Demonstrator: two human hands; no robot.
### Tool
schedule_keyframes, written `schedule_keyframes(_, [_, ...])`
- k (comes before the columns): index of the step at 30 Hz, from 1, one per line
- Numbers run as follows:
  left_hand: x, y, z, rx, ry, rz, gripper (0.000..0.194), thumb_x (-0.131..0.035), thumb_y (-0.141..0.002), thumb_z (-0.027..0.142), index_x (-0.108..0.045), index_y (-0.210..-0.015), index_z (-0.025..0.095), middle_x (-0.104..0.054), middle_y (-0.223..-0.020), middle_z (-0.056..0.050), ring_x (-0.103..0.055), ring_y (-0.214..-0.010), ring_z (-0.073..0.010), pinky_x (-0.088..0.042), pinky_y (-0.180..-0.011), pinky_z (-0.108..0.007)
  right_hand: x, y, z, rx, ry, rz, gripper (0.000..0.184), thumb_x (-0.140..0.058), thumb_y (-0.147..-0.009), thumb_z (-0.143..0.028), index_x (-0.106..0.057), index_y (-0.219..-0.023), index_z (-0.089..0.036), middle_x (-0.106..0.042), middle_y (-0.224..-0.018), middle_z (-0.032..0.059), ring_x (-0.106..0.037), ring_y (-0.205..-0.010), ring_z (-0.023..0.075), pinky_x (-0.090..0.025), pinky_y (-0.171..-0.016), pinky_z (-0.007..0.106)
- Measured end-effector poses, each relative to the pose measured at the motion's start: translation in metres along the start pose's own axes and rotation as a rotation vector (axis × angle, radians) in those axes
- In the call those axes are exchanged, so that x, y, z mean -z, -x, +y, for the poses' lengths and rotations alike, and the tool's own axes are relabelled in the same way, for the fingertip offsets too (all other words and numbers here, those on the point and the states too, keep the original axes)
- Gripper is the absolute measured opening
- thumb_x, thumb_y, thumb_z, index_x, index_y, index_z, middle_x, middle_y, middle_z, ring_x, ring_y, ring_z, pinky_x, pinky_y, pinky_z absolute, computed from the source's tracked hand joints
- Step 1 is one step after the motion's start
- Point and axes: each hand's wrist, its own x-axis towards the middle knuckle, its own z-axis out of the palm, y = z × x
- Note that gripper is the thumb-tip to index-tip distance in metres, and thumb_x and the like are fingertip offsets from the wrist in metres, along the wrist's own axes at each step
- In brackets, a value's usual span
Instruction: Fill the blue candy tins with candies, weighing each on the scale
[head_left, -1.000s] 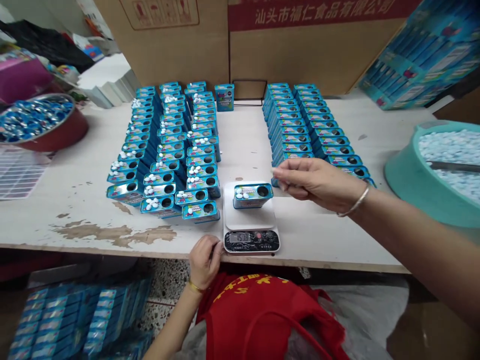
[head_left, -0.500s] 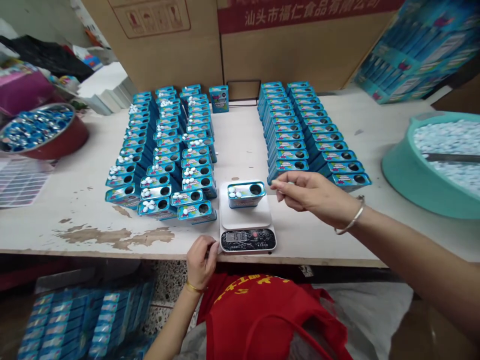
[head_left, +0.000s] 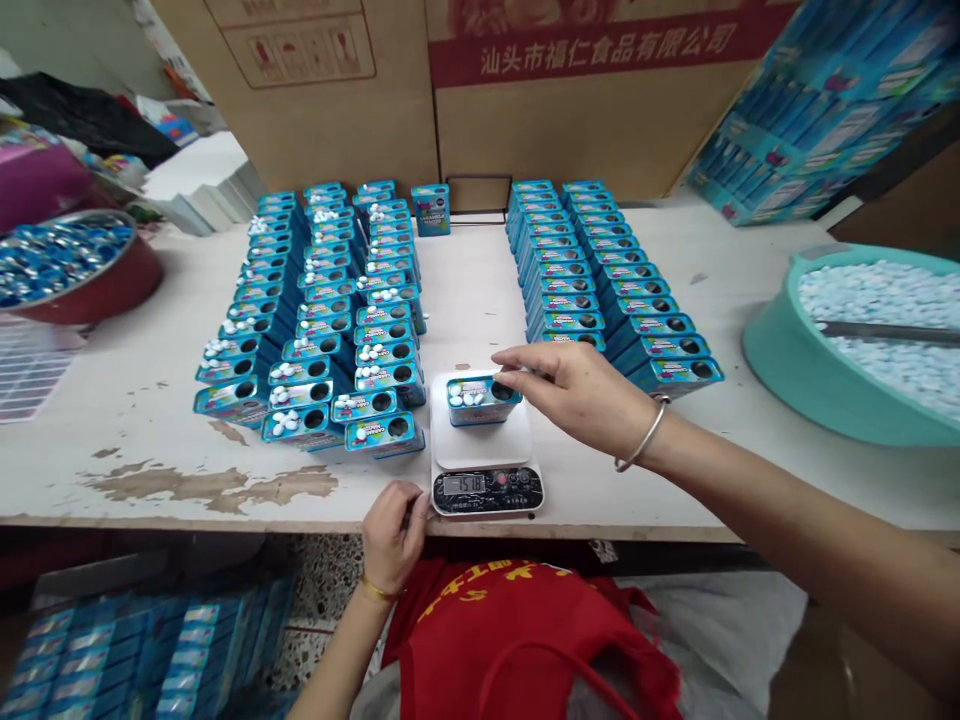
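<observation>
Left hand (head_left: 394, 535), right hand (head_left: 574, 392), one tin (head_left: 476, 402) on scale (head_left: 487, 490)

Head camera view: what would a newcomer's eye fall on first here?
Dense rows of blue tins fill the middle of the table in two blocks. At the front, one tin stands on a white digital scale, with the right hand pinched just over it. To the right, a teal basin heaped with white sweets stands out.
</observation>
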Motion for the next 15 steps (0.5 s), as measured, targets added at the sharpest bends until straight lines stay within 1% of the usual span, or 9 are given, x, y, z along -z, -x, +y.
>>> schedule_keyframes(2, [0.0,0.0,-0.001,-0.004,-0.003,0.0,0.007,-0.049,-0.088,0.016,-0.051,-0.082,0.018,-0.054,-0.073,-0.001,-0.05,-0.069,-0.012,-0.04,-0.065,-0.024,-0.001,0.001,0.0,0.007,-0.017,0.019,0.024,-0.056,-0.085,-0.023,-0.071,-0.101,-0.014,-0.071,-0.103,0.009,-0.065,-0.097,0.0227,-0.049,-0.086,0.033])
schedule_keyframes(5, [0.0,0.0,-0.001,-0.007,-0.006,0.0,0.007,-0.049,-0.088,0.016,-0.052,-0.081,0.018,-0.054,-0.073,-0.001,-0.05,-0.07,-0.0119,-0.04,-0.065,-0.024,-0.003,0.0,-0.001,0.026,-0.078,0.055,0.021,-0.057,-0.083,-0.021,-0.072,-0.096,-0.015,-0.071,-0.103,0.0086,-0.065,-0.098,0.0227,-0.049,-0.087,0.033])
schedule_keyframes(7, [0.0,-0.001,0.0,-0.004,-0.011,0.001,0.007,-0.05,-0.088,0.016,-0.052,-0.081,0.018,-0.054,-0.073,-0.001,-0.05,-0.07,-0.0119,-0.041,-0.066,-0.024,-0.003,-0.001,-0.002,0.008,-0.17,0.087,0.019,-0.059,-0.081,-0.02,-0.072,-0.094,-0.015,-0.072,-0.096,0.008,-0.065,-0.09,0.0204,-0.05,-0.081,0.031])
schedule_keyframes(9, [0.0,-0.001,0.001,-0.003,-0.018,0.007,0.008,-0.05,-0.088,0.017,-0.052,-0.08,0.018,-0.053,-0.072,-0.001,-0.05,-0.069,-0.0118,-0.041,-0.065,-0.024,0.0,0.0,-0.002,-0.088,-0.361,0.102,0.019,-0.06,-0.081,-0.021,-0.069,-0.096,-0.014,-0.07,-0.083,0.0058,-0.062,-0.068,0.014,-0.049,-0.063,0.026])
schedule_keyframes(10, [-0.001,-0.001,0.001,-0.004,-0.02,0.01,0.008,-0.05,-0.088,0.017,-0.051,-0.08,0.018,-0.053,-0.072,-0.001,-0.049,-0.069,-0.0117,-0.041,-0.065,-0.024,0.002,0.001,0.0,-0.158,-0.487,0.104,0.019,-0.06,-0.082,-0.023,-0.068,-0.096,-0.014,-0.067,-0.075,0.0038,-0.055,-0.055,0.01,-0.044,-0.052,0.023])
schedule_keyframes(11, [-0.001,-0.001,0.001,-0.007,-0.019,0.014,0.008,-0.05,-0.088,0.017,-0.051,-0.079,0.018,-0.052,-0.072,-0.001,-0.049,-0.068,-0.0116,-0.041,-0.064,-0.023,0.004,0.003,0.003,-0.234,-0.621,0.105,0.018,-0.06,-0.082,-0.025,-0.066,-0.095,-0.014,-0.063,-0.069,0.0016,-0.046,-0.046,0.0065,-0.036,-0.044,0.021])
schedule_keyframes(13, [-0.002,-0.001,0.002,-0.015,-0.018,0.019,0.008,-0.05,-0.087,0.016,-0.051,-0.08,0.018,-0.053,-0.072,-0.001,-0.049,-0.068,-0.0113,-0.041,-0.064,-0.023,0.007,0.009,0.014,-0.385,-0.856,0.106,0.018,-0.06,-0.083,-0.029,-0.065,-0.09,-0.013,-0.055,-0.062,-0.0015,-0.032,-0.039,0.0025,-0.022,-0.037,0.019])
schedule_keyframes(15, [-0.002,-0.001,0.001,-0.019,-0.013,0.02,0.007,-0.05,-0.087,0.016,-0.052,-0.08,0.018,-0.053,-0.072,-0.001,-0.05,-0.069,-0.0112,-0.041,-0.065,-0.023,0.007,0.02,0.029,-0.528,-1.008,0.102,0.019,-0.063,-0.081,-0.031,-0.064,-0.086,-0.013,-0.05,-0.06,-0.0028,-0.028,-0.038,0.0013,-0.017,-0.036,0.018])
